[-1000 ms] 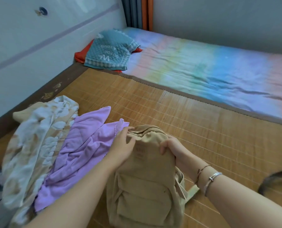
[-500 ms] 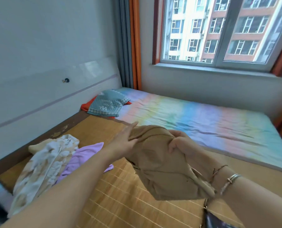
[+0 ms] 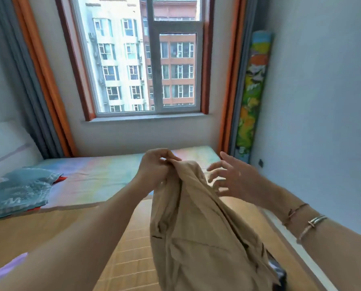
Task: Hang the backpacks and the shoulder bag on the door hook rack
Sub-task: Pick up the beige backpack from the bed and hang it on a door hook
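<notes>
Limp tan backpack (image 3: 204, 238) hangs above the bed, pinched at its top.

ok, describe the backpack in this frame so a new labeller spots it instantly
Start at the window and drop to the bed below it, where two forearms reach in. The tan backpack hangs between them, pinched at its top by the left hand, with the right hand open beside it. It is the only plain khaki canvas item; the bedding around it is rainbow, teal or straw-coloured.

Bed (image 3: 104, 175) before me: rainbow sheet at far end, bamboo mat (image 3: 38, 232) nearer, teal pillow (image 3: 19, 190) at left.
</notes>
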A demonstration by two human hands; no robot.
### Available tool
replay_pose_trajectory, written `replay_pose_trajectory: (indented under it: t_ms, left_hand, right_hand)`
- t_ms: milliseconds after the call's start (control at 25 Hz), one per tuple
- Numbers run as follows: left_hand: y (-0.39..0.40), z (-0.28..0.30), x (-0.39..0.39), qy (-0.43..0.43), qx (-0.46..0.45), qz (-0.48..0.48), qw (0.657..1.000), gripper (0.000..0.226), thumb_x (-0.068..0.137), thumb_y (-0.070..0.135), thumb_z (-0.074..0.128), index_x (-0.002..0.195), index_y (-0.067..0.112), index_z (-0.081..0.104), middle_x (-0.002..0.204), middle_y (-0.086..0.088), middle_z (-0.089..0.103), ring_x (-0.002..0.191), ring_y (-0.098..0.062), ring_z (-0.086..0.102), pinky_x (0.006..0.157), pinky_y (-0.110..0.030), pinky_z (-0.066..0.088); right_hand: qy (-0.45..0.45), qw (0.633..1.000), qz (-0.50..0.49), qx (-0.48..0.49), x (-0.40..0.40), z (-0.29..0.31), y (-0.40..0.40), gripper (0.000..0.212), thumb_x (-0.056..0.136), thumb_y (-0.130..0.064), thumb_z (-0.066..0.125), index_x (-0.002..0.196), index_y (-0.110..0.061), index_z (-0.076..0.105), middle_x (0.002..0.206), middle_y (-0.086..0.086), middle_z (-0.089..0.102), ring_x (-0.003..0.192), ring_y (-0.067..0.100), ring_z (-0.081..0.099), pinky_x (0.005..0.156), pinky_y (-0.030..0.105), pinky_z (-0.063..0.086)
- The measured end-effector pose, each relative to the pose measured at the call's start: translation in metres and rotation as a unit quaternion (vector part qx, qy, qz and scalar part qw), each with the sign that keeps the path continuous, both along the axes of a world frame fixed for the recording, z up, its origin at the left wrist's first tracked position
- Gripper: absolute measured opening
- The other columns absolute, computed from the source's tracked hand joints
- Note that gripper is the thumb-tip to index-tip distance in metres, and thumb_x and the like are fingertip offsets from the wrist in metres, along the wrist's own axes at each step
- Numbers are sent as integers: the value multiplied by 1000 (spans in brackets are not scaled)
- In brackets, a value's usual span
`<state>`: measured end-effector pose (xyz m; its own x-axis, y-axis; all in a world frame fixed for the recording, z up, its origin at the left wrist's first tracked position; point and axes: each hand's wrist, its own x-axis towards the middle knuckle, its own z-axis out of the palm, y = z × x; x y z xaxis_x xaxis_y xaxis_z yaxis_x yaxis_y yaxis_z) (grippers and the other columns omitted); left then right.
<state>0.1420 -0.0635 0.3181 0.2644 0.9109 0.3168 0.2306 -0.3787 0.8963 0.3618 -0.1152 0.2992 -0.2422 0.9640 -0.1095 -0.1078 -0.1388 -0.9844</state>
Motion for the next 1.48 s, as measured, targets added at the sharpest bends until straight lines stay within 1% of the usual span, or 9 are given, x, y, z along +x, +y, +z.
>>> replay_pose_trajectory:
  t_ms: [160, 240, 440, 600, 720, 880, 1080, 1240, 1480]
  left_hand:
    - [-49, 9, 73, -6, 2, -183, 983, 34, 68, -24, 47, 77, -1, 71, 74, -8, 70, 53, -11, 56, 46, -17, 42]
    - [-76, 17, 105, -23, 22, -248, 968, 34, 69, -24, 50, 75, 2, 71, 82, -9, 71, 66, -9, 64, 55, -14, 47]
    - [-136, 44, 187, -43, 37, -355, 933, 33, 78, -15, 53, 74, 11, 74, 73, 5, 75, 66, -7, 69, 51, -17, 52]
    - [-193, 41, 265, -34, 38, -398, 916, 39, 78, -15, 53, 72, 18, 74, 86, -2, 77, 83, -24, 72, 71, -39, 59]
    - [-255, 42, 338, -32, 39, -467, 883, 40, 75, -14, 48, 73, 18, 73, 89, -1, 77, 85, -18, 72, 67, -24, 56]
    - [-341, 54, 422, -50, 67, -540, 837, 43, 64, -18, 40, 79, 6, 72, 91, -3, 75, 82, -5, 70, 61, -9, 48]
    - [-452, 60, 534, -57, 63, -621, 779, 42, 63, -21, 33, 73, 2, 67, 94, -6, 74, 86, -5, 68, 62, -8, 45]
    - [-535, 61, 610, 18, 86, -699, 710, 40, 67, -15, 40, 77, 12, 67, 102, 5, 71, 95, 0, 65, 75, -18, 50]
    - [-655, 88, 722, 68, -22, -858, 508, 45, 74, 20, 57, 118, 26, 52, 123, 10, 64, 118, -11, 57, 106, -37, 37]
  right_hand:
    - [-302, 928, -196, 94, 47, -16, -62, 64, 79, -27, 71, 129, -44, 35, 135, -6, 37, 116, 15, 47, 85, 23, 45]
    - [-339, 925, -155, 69, 65, -16, -102, 67, 77, -24, 70, 127, -54, 37, 135, -14, 37, 124, 10, 39, 94, 22, 43]
    - [-333, 929, -163, -9, 129, -15, -195, 68, 80, -6, 68, 137, -24, 35, 135, 6, 50, 117, 17, 55, 96, 30, 51]
    - [-354, 917, -185, -22, 190, 0, -284, 54, 75, -20, 68, 113, -52, 47, 104, -25, 63, 100, -9, 59, 88, 15, 48]
    - [-424, 856, -294, -21, 241, 14, -359, 33, 80, -20, 61, 82, -53, 55, 79, -35, 59, 72, -29, 51, 63, -3, 40]
    - [-425, 771, -474, -16, 312, 35, -469, 13, 62, -32, 61, 71, -28, 70, 70, -18, 69, 68, -3, 63, 61, 13, 46]
    - [-427, 613, -665, 19, 375, 77, -628, 10, 77, -12, 63, 68, -13, 62, 57, -1, 62, 55, 14, 64, 67, 33, 52]
    - [-366, 612, -700, 39, 391, 118, -718, 14, 80, -2, 59, 71, -12, 58, 42, -8, 40, 35, 7, 35, 50, 30, 46]
    - [-395, 534, -747, -38, 421, 145, -793, 19, 71, 10, 55, 74, -9, 59, 60, 4, 55, 35, 6, 39, 46, 24, 41]
